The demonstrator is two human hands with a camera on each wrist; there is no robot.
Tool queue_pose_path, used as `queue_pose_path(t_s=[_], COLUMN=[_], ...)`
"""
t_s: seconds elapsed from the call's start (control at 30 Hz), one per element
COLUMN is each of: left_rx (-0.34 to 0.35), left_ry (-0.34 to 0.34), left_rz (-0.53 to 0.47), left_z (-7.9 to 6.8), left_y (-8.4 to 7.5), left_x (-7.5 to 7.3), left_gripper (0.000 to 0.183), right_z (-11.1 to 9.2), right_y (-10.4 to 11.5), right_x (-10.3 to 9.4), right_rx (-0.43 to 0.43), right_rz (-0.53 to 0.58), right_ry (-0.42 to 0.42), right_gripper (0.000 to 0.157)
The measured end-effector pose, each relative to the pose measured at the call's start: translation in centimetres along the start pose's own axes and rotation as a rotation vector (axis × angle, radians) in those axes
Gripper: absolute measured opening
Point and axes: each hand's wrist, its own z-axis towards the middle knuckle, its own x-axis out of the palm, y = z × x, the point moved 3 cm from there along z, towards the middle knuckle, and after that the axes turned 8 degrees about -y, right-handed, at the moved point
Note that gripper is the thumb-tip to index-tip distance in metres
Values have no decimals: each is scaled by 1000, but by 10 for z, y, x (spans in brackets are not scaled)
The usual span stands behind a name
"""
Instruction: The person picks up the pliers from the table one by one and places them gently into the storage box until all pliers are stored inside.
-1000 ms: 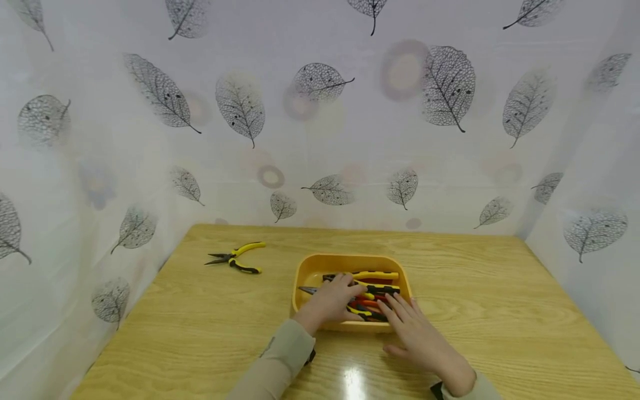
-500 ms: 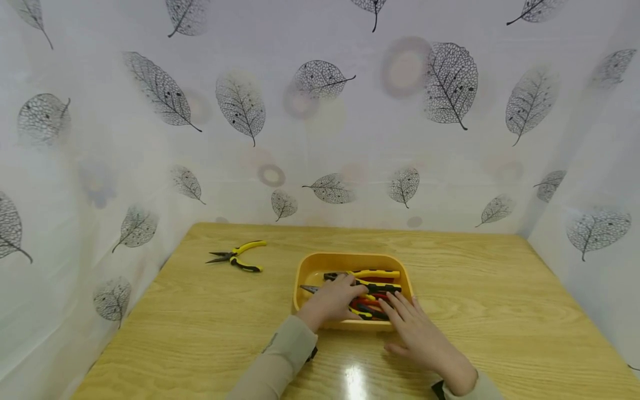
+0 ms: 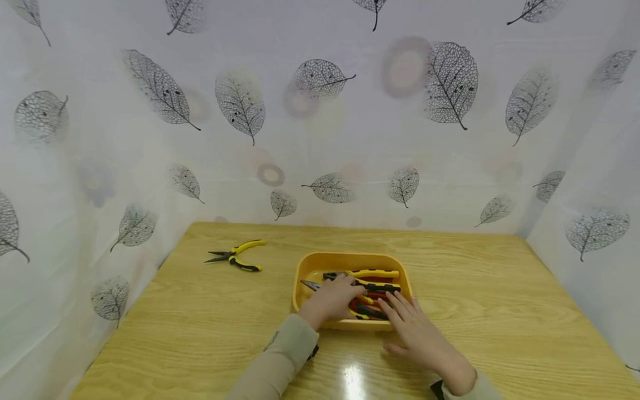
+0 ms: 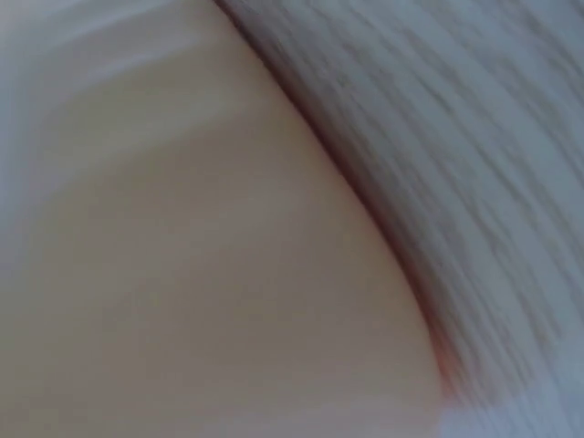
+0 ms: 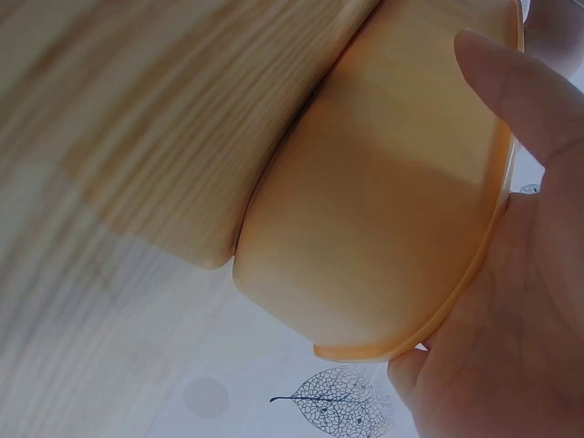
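A yellow plastic tray (image 3: 312,266) holds several pliers. My left hand (image 3: 332,300) reaches into it over its near left part, thumb and fingers around long-nose pliers (image 3: 310,284), whose grey tips stick out to the left. My palm hides their middle, and the left wrist view shows mostly blurred skin. Yellow-and-black pliers (image 3: 377,286) lie behind my fingers, with red handles among the nearer ones. My right hand (image 3: 417,336) lies across the tray's near right corner, fingers extended over the rim. In the right wrist view its thumb (image 5: 511,87) stands by the tray's outer wall.
Yellow-handled long-nose pliers (image 3: 235,255) lie spread on the wooden table (image 3: 240,316), to the left of the tray. A white curtain (image 3: 350,139) with leaf prints hangs along the table's back and sides.
The grey plier tips by my left hand have turned slightly upward, away from me. Handles beneath that hand have shifted a little. My right hand stays in place.
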Motion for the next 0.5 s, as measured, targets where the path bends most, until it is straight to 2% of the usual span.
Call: queue_pose_path(t_s=[0.33,0.5], left_rx=[44,50], left_ry=[1,0], left_rz=[22,34], left_z=[-5,-5], left_y=[-2,-1], left_x=[-7,-5], left_gripper=[46,47], right_z=[0,0], right_y=[-1,-1], right_x=[1,1], right_rx=[16,15], right_rz=[2,-2], right_ry=[16,17], right_gripper=[83,83])
